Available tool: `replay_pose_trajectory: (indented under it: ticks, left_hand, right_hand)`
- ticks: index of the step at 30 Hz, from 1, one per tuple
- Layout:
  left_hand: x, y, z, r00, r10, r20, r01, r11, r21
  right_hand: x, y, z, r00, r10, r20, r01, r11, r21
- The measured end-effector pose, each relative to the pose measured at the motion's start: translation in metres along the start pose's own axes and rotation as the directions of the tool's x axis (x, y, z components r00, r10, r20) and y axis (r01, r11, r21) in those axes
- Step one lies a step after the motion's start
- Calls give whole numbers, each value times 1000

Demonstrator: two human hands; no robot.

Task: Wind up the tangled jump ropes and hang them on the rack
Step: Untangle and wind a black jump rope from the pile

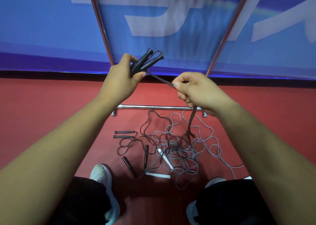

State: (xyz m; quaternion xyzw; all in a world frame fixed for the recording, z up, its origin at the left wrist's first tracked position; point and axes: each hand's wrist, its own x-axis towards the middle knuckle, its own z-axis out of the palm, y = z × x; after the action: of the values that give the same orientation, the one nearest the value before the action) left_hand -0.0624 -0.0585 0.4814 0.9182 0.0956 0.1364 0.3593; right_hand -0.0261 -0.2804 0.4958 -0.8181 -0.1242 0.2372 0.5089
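My left hand (122, 74) grips two black jump-rope handles (148, 59) with a few turns of dark cord wound round them. The cord (159, 78) runs taut to my right hand (196, 91), which pinches it; from there it hangs blurred down to the floor. Below lies a tangled pile of ropes (177, 148), grey and dark cords mixed. Two black handles (124, 134) lie side by side at its left, two more black handles (136, 160) nearer me, and white handles (165, 159) in the pile.
The rack's chrome base bar (157, 107) lies on the red floor beyond the pile, and its two uprights (100, 26) rise against a blue banner wall. My two shoes (102, 175) stand at either side of the pile.
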Motion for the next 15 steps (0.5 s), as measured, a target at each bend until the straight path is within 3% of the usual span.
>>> replay_pose_trajectory:
  ticks: [4,7,11,15]
  left_hand:
    - [1,-2,0,998,41,48,-45,996,83]
    - [1,-7,5,974,102,203,-155,952,264]
    - [-8,-5,19,852,112,511,-281,922,266]
    - [-15,5,26,753,141,643,-331,926,183]
  right_hand:
    - [-6,-6,0,996,-89,-12,85,979,-185]
    - [-9,-11,2,973,-222,-62,185,912,-366]
    - [-11,-14,1,945,-321,-68,247,833,-496]
    - [-9,-10,-8,938,-336,-89,252,834,-492]
